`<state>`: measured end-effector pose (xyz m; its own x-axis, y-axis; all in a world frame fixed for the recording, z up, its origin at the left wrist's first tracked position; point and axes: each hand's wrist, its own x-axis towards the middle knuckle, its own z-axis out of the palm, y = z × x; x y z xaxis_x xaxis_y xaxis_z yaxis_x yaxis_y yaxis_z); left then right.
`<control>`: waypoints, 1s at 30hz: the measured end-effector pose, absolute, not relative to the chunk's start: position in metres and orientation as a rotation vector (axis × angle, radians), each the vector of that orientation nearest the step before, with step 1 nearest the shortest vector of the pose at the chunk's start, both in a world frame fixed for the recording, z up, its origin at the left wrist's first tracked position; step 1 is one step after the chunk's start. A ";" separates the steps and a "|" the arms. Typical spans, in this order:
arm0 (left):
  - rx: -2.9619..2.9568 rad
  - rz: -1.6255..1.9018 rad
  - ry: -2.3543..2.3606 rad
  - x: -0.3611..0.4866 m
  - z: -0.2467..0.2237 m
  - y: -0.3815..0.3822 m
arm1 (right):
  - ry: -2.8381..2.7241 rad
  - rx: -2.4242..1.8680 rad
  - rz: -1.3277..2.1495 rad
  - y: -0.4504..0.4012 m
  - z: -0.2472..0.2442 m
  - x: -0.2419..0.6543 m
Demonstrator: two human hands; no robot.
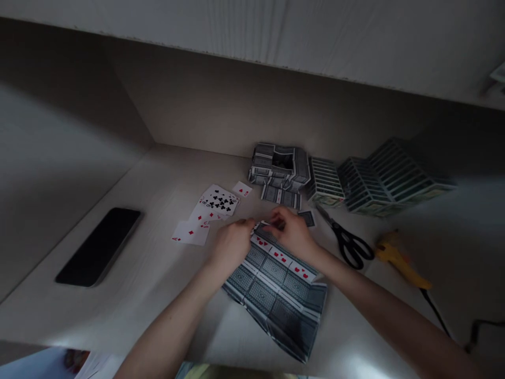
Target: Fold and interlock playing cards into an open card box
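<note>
Sheet of joined playing cards (274,287) on the pale desk (158,310), directly in front of the person, mostly backs upward, with a row of red hearts showing. Left hand (232,242) is curled closed on the sheet's far corner; right hand (292,231) bends its fingers at the same corner, its grip not clearly visible. Loose cards (221,201) and a phone (98,247) lie to the left; scissors (349,243) and a yellow glue gun (400,259) lie to the right.

A pale desk (177,171) lies dimly lit beneath a shelf (165,23), its shadowed back panel (221,102) perhaps beige.
</note>
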<state>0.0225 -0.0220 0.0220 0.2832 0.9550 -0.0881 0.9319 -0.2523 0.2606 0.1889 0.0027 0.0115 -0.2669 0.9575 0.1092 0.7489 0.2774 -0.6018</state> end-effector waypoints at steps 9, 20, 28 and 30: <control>2.237 0.165 1.723 0.021 0.017 -0.020 | -2.186 -1.662 0.557 -0.013 0.014 0.197; 2.015 0.549 1.673 0.023 0.023 -0.013 | -1.908 -1.476 0.693 -0.007 0.007 0.192; 2.191 0.500 1.610 0.020 0.018 -0.014 | -1.973 -1.441 0.624 -0.009 0.008 0.188; 2.267 0.417 1.599 0.021 0.019 -0.015 | -1.989 -1.452 0.600 -0.009 0.006 0.187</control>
<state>0.0205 -0.0149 0.0193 0.3254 0.9445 0.0450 0.8464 -0.3122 0.4315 0.1872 -0.0087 0.0064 -0.2234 0.9539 0.2004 0.6839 0.2999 -0.6650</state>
